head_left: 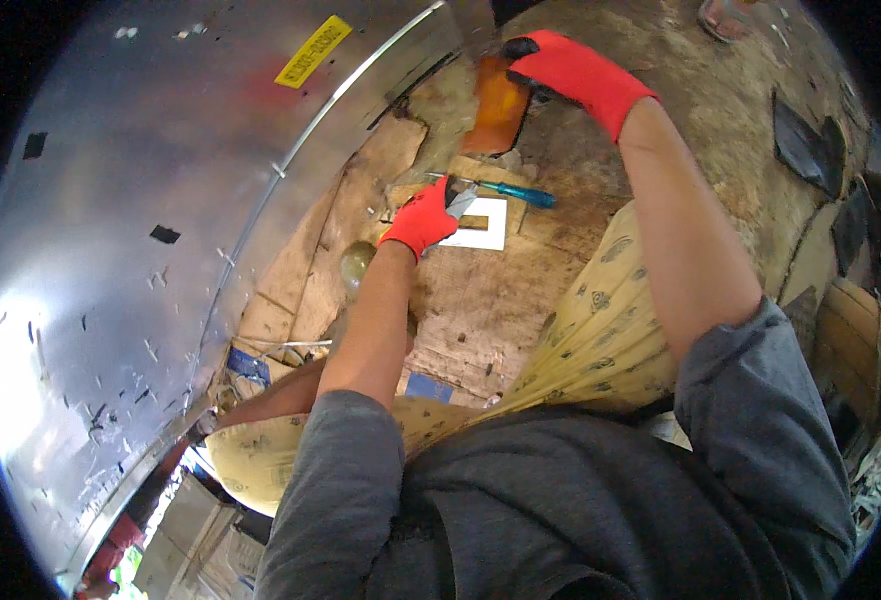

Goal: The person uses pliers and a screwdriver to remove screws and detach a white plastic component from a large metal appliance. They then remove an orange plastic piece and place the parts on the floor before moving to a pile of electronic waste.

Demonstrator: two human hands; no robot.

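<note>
My left hand [423,222], in a red glove with dark fingertips, is closed around a small grey, flat, blade-like piece [462,202]; its exact kind is unclear. Beneath it lies a white rectangular plate [497,224] with a cut-out in the middle. Just beyond rests a screwdriver [525,193] with a translucent teal handle, its shaft pointing left. Farther off, my right hand [583,78], gloved the same way, has its fingers curled at the upper edge of an orange-brown panel [498,108]. Part of that grip is hidden by the glove.
A large silvery metal sheet [181,140] with a yellow label rises along the left. Worn brown boards [461,310] cover the ground before me. Near my left forearm is a round greenish object [358,266]. Dark flat scraps [809,145] lie at the right; a foot [726,18] shows at the top.
</note>
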